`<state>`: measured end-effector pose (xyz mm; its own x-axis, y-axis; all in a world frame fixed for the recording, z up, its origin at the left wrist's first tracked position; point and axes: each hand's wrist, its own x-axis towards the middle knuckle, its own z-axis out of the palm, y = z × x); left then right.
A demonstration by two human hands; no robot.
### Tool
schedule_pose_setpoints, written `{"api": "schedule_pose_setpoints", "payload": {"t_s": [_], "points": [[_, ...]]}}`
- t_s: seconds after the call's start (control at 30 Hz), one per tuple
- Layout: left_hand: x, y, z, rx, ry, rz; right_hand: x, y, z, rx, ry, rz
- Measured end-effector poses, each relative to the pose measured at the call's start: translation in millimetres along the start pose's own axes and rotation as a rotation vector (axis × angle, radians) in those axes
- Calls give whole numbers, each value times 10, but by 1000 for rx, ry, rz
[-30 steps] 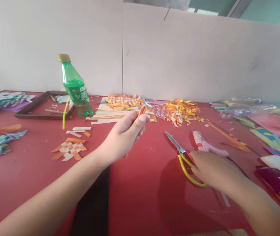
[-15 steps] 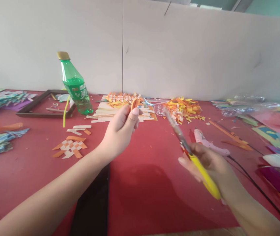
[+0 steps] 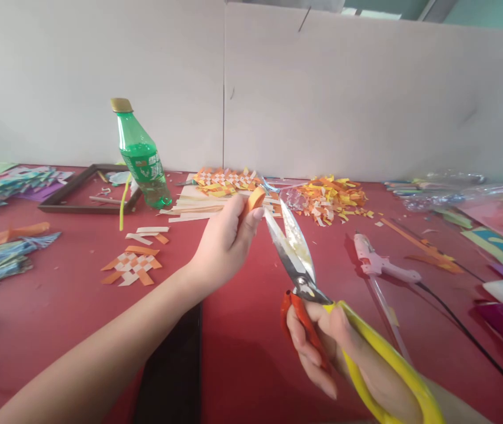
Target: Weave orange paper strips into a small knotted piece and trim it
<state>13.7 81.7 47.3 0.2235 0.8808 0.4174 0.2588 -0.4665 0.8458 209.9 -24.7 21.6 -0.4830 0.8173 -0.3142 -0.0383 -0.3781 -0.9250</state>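
Over the middle of the table, my left hand (image 3: 225, 241) pinches a folded orange paper strip (image 3: 255, 199) between thumb and fingers. My right hand (image 3: 322, 335) grips scissors (image 3: 298, 250) with one red and one yellow handle. Their blades are spread apart and point up toward the strip, with the tips just right of my left thumb. On the table left of my left arm lies a small woven orange-and-white paper piece (image 3: 131, 265), with a few loose white strips (image 3: 145, 234) above it.
A green bottle (image 3: 145, 165) stands by a dark frame (image 3: 52, 203). Behind my hands are cream strips (image 3: 194, 206) and a pile of orange and yellow scraps (image 3: 335, 197). A pink glue gun (image 3: 379, 262) with a cord lies right. A black flat object (image 3: 174, 371) lies under my left arm.
My right hand has brought the scissors left toward my left hand and opened their blades. The orange strip now shows its broad side. The view has shifted slightly.
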Motion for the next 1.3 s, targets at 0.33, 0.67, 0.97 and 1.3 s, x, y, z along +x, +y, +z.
{"api": "schedule_pose_setpoints", "payload": {"t_s": [0.33, 0.67, 0.97, 1.3], "points": [[-13, 41, 4, -61, -47, 29, -7, -92, 29, 26, 4, -3], [10, -90, 41, -105, -26, 100, -5, -104, 45, -10, 6, -8], [9, -56, 25, -38, -3, 119, -12, -98, 39, -38, 36, 5], [13, -60, 25, -79, -13, 88, -34, -170, 47, -50, 24, 41]]}}
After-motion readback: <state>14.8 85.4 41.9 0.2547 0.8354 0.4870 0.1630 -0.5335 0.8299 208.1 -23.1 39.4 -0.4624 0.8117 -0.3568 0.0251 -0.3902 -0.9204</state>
